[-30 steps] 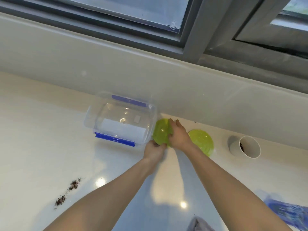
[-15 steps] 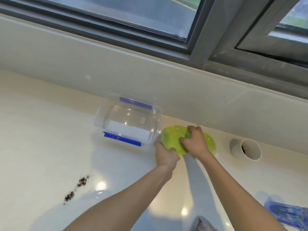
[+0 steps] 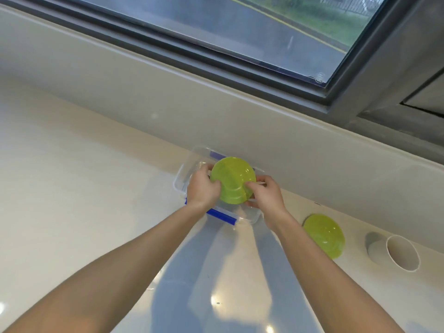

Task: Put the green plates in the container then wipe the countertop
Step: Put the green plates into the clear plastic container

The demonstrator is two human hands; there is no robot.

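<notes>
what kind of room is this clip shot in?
Probably a home kitchen. A glossy pale countertop runs under a dark-framed window that looks onto a road. On it sit a clear container, green plates, one held over the container, and a white cup.

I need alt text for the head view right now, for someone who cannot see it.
Both hands, left hand and right hand, hold a green plate over the clear container with blue clips, beside the wall on a pale countertop. A second green plate lies on the counter to the right, next to a white cup on its side.
</notes>
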